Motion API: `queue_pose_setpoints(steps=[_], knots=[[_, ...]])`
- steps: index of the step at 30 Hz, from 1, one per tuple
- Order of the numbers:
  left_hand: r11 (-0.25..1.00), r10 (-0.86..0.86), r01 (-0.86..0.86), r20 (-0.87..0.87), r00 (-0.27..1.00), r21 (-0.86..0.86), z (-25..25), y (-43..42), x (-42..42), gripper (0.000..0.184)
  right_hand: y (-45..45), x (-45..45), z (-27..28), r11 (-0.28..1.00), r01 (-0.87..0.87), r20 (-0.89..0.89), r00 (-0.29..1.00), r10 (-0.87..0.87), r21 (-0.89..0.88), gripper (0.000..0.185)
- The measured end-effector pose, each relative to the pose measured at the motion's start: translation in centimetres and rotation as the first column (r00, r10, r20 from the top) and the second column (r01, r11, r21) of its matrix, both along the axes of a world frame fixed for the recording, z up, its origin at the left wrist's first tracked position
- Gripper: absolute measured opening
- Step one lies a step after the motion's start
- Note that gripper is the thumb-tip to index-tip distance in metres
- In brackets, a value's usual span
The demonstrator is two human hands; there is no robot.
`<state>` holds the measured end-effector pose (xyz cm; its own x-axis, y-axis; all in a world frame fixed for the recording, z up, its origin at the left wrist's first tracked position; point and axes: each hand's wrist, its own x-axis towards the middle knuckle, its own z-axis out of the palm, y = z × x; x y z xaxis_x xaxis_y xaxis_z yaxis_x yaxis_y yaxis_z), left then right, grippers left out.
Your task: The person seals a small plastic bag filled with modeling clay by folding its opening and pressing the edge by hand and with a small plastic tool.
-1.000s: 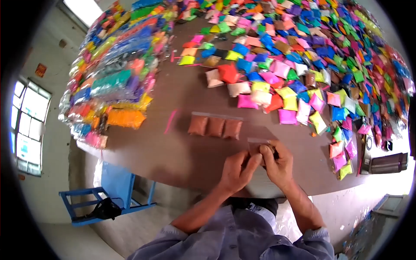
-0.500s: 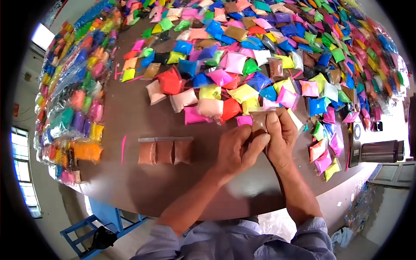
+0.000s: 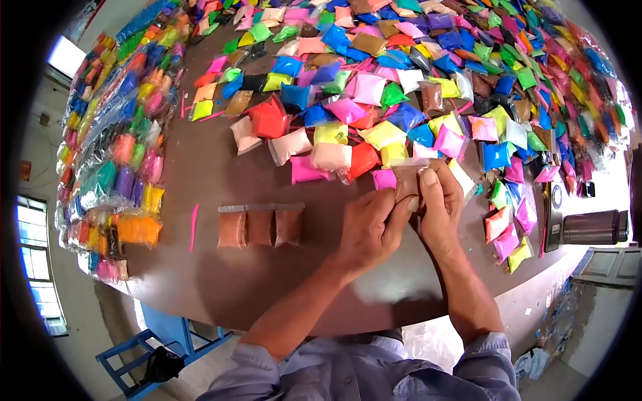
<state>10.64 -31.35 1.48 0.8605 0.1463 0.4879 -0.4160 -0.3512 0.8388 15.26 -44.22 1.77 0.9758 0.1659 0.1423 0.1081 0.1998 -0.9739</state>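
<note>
A small clear bag of brown material (image 3: pixel 406 182) is pinched between my two hands over the table. My left hand (image 3: pixel 372 230) grips its lower left part, fingers curled and thumb pressed on it. The thumb and fingers of my right hand (image 3: pixel 441 200) close on its right edge. To the left, three brown-filled bags (image 3: pixel 261 226) lie side by side on the brown table (image 3: pixel 234 287), their clear top strips pointing away from me. Just beyond my hands lie a pink bag (image 3: pixel 384 179) and a yellow bag (image 3: pixel 393 154).
Many colourful small bags (image 3: pixel 368 87) cover the far and right parts of the table. Large bundled packs (image 3: pixel 120 154) line the left edge. A pink strip (image 3: pixel 194 227) lies at the left, a metal flask (image 3: pixel 592 228) at the right, and a blue chair (image 3: pixel 167 331) stands below left.
The view has shifted, so the three bags appear further left than a second ago. My hands, with the small bag, appear higher in the view and nearer the colourful bags.
</note>
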Motion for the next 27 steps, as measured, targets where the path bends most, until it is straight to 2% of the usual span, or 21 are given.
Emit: queue_pose_setpoints(steps=[2,4,6,8,10,12,13,15,18,19,20,21,22,23,24,27], knots=[[1.000,-0.004,0.004,-0.004,1.000,0.027,0.4,0.2,-0.3,0.021,-0.1,0.3,0.0,0.995,-0.083,-0.055,0.995,0.087,0.061,0.024],[0.998,-0.010,0.010,-0.007,1.000,0.054,0.9,0.2,-0.5,0.022,-0.1,0.4,-0.4,0.993,-0.083,-0.028,0.996,0.085,0.080,0.023],[0.949,-0.140,0.090,-0.148,0.979,-0.303,1.6,0.1,-0.7,0.024,-0.1,0.1,-0.2,0.991,-0.086,0.001,0.996,0.086,0.102,0.022],[0.950,-0.142,0.093,-0.148,0.979,-0.298,1.8,0.6,-0.8,0.023,-0.1,-0.4,0.2,0.998,-0.064,0.063,0.996,0.062,0.016,0.019],[0.951,-0.142,0.093,-0.147,0.979,-0.295,1.7,0.7,-0.8,0.023,-0.1,-0.3,-0.2,0.998,-0.064,0.101,0.993,0.063,0.005,0.018],[0.991,-0.022,0.007,-0.108,0.994,-0.135,1.5,0.5,-0.7,0.021,-0.4,-0.7,-0.1,0.997,-0.050,0.081,0.995,0.054,-0.055,0.020],[0.991,-0.020,0.006,-0.106,0.994,-0.136,1.6,0.5,-0.8,0.021,-0.3,-1.1,0.1,0.997,-0.051,0.083,0.995,0.056,-0.057,0.020],[0.999,0.008,-0.006,-0.040,0.999,0.037,2.1,0.6,-1.3,0.020,-0.2,-2.0,0.8,0.998,-0.028,-0.069,0.997,0.032,0.052,0.022],[0.999,-0.039,0.040,-0.057,0.998,0.011,3.2,0.0,-2.8,0.020,-1.1,-3.9,0.9,0.990,-0.024,-0.139,0.989,0.044,0.140,0.022],[0.999,-0.039,0.039,-0.049,0.998,0.009,3.2,0.0,-3.8,0.020,-2.5,-4.7,0.6,0.980,-0.133,-0.176,0.972,0.159,0.149,0.026],[0.998,-0.053,0.055,-0.132,0.990,0.009,2.8,0.2,-5.1,0.019,-2.8,-6.2,0.4,0.980,-0.136,-0.166,0.973,0.160,0.145,0.026],[0.997,-0.067,0.071,-0.210,0.975,0.009,2.4,0.3,-6.3,0.019,-2.2,-7.6,0.8,0.991,-0.081,-0.152,0.984,0.097,0.108,0.024],[0.997,-0.068,0.072,-0.196,0.978,0.012,2.1,0.2,-7.5,0.019,-1.5,-9.0,1.0,0.997,-0.024,-0.136,0.990,0.034,0.074,0.023],[0.984,-0.093,0.046,-0.283,0.954,-0.170,1.6,0.1,-8.8,0.020,-0.8,-10.5,1.1,0.996,0.013,-0.158,0.987,0.001,0.088,0.019],[0.940,-0.137,0.004,-0.369,0.919,-0.341,1.5,0.1,-10.0,0.022,-0.7,-11.9,0.5,1.000,0.009,-0.128,0.992,-0.009,-0.002,0.019],[0.950,-0.109,-0.014,-0.375,0.921,-0.311,1.5,1.1,-12.8,0.024,0.3,-14.4,-0.3,1.000,0.025,-0.031,0.999,-0.025,-0.005,0.021]])
